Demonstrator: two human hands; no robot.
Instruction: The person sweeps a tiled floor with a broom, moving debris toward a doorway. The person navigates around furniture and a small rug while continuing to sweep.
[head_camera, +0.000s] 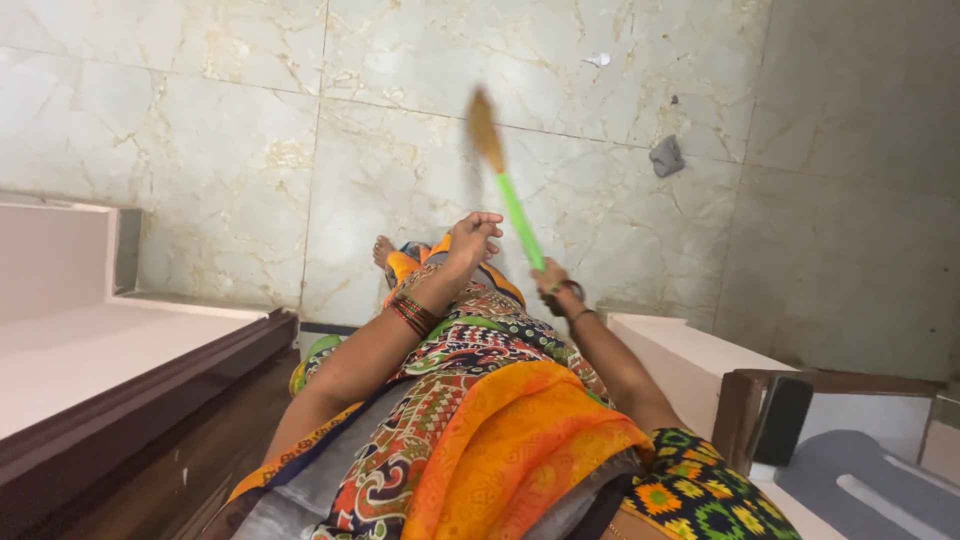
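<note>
Bright orange and patterned cloth fills the near foreground, draped over the person who looks down at a pale marble tiled floor. One broom is in view: its green handle runs on a slant from the right hand up and to the left, ending in a blurred brown head that points away from the person over the tiles. Fingers of the right hand are wrapped tight around the handle's lower end, a dark bangle at the wrist. One left hand is held out just beside the handle, not touching it, fingers loosely curled and a little apart, with a stack of red and dark bangles on the forearm. One bare foot shows beyond the cloth. Two small scraps lie on the floor well apart from the broom head: one grey lump near the right, one white fleck farther off. A dark wooden frame edges the left side, and a pale block stands at the right
</note>
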